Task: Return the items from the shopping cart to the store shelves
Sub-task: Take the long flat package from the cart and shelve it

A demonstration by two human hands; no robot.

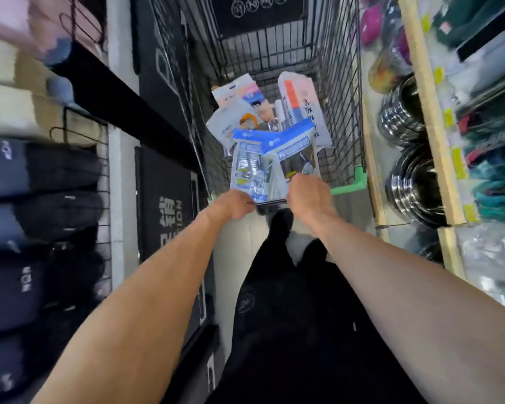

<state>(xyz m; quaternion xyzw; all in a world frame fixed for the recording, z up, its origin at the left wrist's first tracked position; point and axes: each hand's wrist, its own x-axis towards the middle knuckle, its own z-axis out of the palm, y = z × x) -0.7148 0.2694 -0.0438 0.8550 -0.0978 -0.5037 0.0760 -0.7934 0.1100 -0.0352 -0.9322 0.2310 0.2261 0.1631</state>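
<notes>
the wire shopping cart (pixel 341 91) stands in the aisle between shelves. left of the cart: racks of dark folded socks (pixel 27 228). right of the cart: stacked steel bowls (pixel 408 182). inside the cart: loose packets (pixel 245 103). at the cart's near edge, over its green handle (pixel 353 185), two blue-topped packages (pixel 274 158) are raised. left hand (pixel 233 207) grips the left package's bottom edge; right hand (pixel 309 196) grips the right one's.
</notes>
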